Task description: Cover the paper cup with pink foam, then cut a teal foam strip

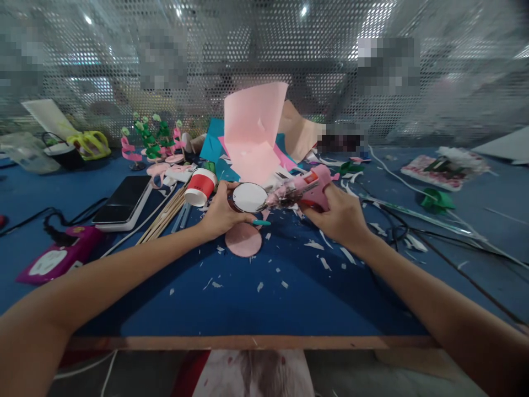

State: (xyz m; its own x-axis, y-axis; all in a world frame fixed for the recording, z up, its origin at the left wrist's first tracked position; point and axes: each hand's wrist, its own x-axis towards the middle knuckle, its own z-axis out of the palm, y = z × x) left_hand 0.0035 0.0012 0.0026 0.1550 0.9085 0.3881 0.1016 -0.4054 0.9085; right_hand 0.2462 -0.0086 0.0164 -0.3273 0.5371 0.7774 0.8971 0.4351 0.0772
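Observation:
My left hand (221, 212) is closed round a small round object with a white face and dark rim (248, 197), held just above the blue table. My right hand (341, 216) grips a pink glue gun (311, 186), whose nozzle points left at the round object's edge. A pink paper disc (243, 240) lies on the table right under my left hand. A red and white paper cup (200, 187) lies tipped beside my left hand. A tall curled pink sheet (253, 129) stands behind both hands.
Blue table (264, 298) strewn with white paper scraps. A phone on a white box (123, 203) and wooden sticks (163, 218) lie left; a magenta device (61, 255) nearer left. Pink and green paper figures (151, 143) stand at the back. Cables (413, 226) run right. A perforated metal screen stands behind.

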